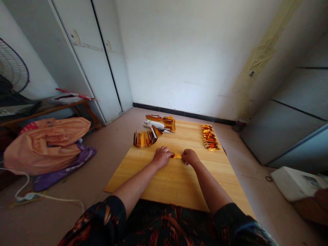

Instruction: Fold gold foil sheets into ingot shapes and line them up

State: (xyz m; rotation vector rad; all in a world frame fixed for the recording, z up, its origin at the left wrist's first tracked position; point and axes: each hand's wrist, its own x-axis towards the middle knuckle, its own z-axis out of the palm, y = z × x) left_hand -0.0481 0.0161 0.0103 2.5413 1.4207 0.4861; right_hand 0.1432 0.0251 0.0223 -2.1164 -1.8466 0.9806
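Observation:
Between my hands, a small piece of gold foil paper [176,155] lies low over the wooden table [164,182]. My left hand [162,157] has its fingers closed on the paper's left end. At the right end, my right hand [190,157] is curled with its fingertips pressed together on the paper. Beyond my left hand stands a curved stack of gold foil sheets [144,139]. A row of folded gold foil pieces [209,138] runs along the table's right side.
More foil sheets [169,122] and a white roll-like packet [153,124] lie at the far left of the table. Orange bags [46,147], a purple bag [69,167] and a white cable [58,197] are on the left. A white box [294,184] stands at right.

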